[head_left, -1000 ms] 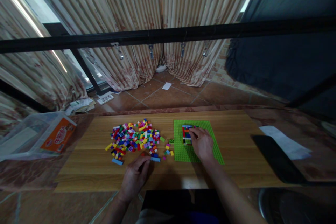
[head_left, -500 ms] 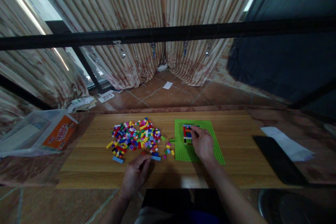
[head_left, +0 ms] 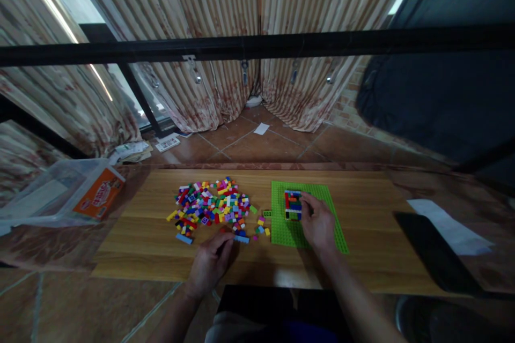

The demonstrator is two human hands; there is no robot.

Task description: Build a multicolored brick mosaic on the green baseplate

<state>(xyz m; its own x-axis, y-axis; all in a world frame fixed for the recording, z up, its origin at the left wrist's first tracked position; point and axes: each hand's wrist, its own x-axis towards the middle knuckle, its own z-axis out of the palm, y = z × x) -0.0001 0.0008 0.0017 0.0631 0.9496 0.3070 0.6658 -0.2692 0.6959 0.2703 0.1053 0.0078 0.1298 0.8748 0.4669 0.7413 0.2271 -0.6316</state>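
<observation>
A small build of toy bricks, red, blue, orange and white, stands on a green baseplate. My right hand is at the build's right side, its thumb and fingers pinched together. Whatever is between those fingertips is hidden. My left hand hovers low over the wooden table, with thumb and forefinger closed at the left end of a light blue long brick. Whether they grip a piece is too small to tell. Behind it spreads a pile of mixed loose bricks.
Several loose bricks lie between the pile and the baseplate, beside a dark green brick. To the left stands a clear plastic box with an orange label. On the right are a black flat object and white paper.
The view has shifted slightly, moving the scene a little to the right. Both hands keep nearly the same places, the right one still at the brick build.
</observation>
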